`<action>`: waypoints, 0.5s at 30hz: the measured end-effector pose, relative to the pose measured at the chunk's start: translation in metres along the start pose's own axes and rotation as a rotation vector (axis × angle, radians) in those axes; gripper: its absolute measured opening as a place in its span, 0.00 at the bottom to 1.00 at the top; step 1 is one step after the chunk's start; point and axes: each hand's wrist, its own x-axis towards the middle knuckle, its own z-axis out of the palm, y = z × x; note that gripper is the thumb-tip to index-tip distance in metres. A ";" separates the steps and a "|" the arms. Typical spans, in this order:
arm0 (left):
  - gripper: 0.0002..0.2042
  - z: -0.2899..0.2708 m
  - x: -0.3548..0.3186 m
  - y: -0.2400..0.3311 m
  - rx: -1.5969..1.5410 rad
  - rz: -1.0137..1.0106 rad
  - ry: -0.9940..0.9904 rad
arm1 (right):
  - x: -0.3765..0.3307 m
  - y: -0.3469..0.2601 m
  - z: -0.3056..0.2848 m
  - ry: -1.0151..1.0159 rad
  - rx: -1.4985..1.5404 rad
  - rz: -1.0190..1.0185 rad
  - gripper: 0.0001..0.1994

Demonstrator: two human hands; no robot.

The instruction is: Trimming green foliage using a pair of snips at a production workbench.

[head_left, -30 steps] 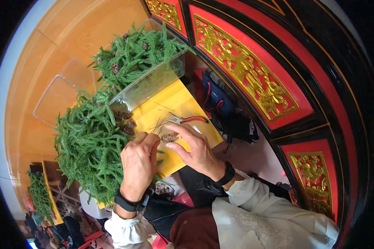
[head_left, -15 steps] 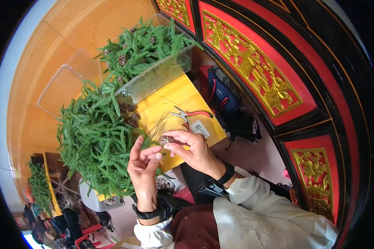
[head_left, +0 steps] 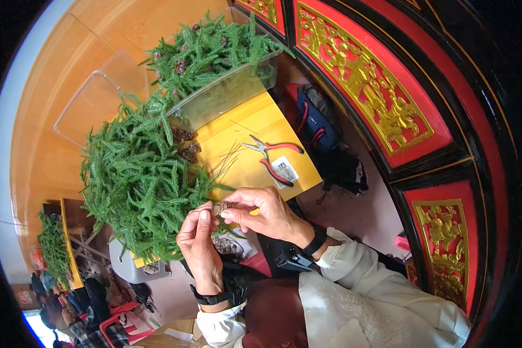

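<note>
Right hand (head_left: 267, 210) grasping a pinecone (head_left: 224, 207), largely hidden by the fingers; left hand (head_left: 200, 236) at the cone's end, its grip impossible to tell. Sprigs (head_left: 214, 55) partly hide the tub (head_left: 211, 106).

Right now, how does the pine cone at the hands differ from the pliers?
The pine cone is in the right hand's fingers; the pliers lie on the yellow surface, in neither hand.
The pine cone is brown and scaly; the pliers have metal jaws and smooth red-and-black handles.
The pine cone is small and compact; the pliers are longer, with handles spread open.
</note>
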 end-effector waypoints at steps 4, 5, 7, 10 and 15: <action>0.06 -0.006 0.001 -0.003 -0.005 0.010 -0.016 | 0.002 0.006 0.000 -0.081 0.035 0.052 0.10; 0.06 -0.007 0.001 -0.003 -0.005 0.003 -0.010 | 0.003 0.009 0.000 -0.092 0.037 0.053 0.09; 0.06 -0.009 0.001 -0.003 -0.017 0.008 -0.025 | 0.002 0.013 0.001 -0.094 0.043 0.046 0.09; 0.06 -0.017 0.002 -0.008 -0.013 0.005 -0.032 | 0.003 0.022 0.003 -0.106 0.045 0.022 0.10; 0.05 -0.024 0.002 -0.006 -0.071 0.004 -0.087 | 0.007 0.020 0.003 -0.217 0.040 0.043 0.09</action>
